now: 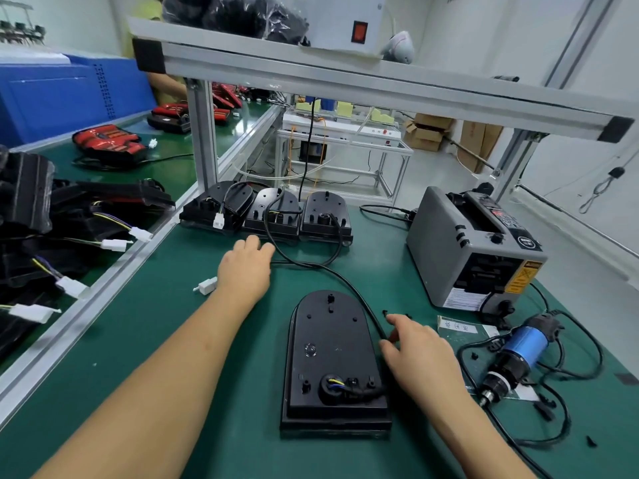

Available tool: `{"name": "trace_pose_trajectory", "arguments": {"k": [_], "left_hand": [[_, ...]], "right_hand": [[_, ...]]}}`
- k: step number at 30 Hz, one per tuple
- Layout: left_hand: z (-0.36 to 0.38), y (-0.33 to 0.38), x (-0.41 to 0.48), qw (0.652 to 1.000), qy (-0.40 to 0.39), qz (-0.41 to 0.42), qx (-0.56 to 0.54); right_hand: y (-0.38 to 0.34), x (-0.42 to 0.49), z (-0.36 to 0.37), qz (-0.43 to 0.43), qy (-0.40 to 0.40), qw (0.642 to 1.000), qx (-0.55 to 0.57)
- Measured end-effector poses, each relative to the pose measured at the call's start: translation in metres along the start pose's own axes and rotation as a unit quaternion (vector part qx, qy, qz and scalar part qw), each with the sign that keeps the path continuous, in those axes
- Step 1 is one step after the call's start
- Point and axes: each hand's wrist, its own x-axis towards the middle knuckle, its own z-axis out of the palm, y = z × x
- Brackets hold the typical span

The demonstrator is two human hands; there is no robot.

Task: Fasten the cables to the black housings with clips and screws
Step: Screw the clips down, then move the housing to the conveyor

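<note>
A black housing (333, 361) lies flat on the green mat in front of me, back side up. Its black cable (349, 280) leaves the lower right corner and runs up along the right edge toward the far left. My right hand (418, 354) rests beside the housing's right edge, thumb and forefinger pinching the cable. My left hand (245, 267) reaches forward with relaxed fingers over the cable's far end, just before a row of three black housings (269, 210). Small black clips (385, 312) lie loose near my right hand. A white connector (206, 285) lies by my left wrist.
A blue electric screwdriver (515, 357) with a coiled cord lies at the right. A grey tape dispenser (473, 250) stands behind it. Bagged housings with white connectors (69, 236) fill the left bench. An aluminium shelf frame (204, 133) stands overhead.
</note>
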Motion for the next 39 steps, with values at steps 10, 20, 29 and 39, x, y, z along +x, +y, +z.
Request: {"name": "trace_pose_trajectory", "arguments": {"k": [10, 20, 29, 39], "left_hand": [[-0.002, 0.051, 0.031, 0.989, -0.027, 0.124, 0.07], [-0.034, 0.062, 0.038, 0.987, -0.038, 0.054, -0.144], [-0.083, 0.07, 0.029, 0.95, 0.013, 0.093, -0.299], [-0.118, 0.092, 0.0, 0.853, 0.213, 0.27, -0.393]], "right_hand": [[-0.001, 0.011, 0.005, 0.043, 0.006, 0.996, 0.08], [0.002, -0.001, 0.004, 0.01, 0.08, 0.984, 0.158], [0.007, -0.006, 0.005, 0.028, 0.094, 0.966, 0.239], [0.017, -0.008, 0.003, 0.048, 0.08, 0.932, 0.351]]}}
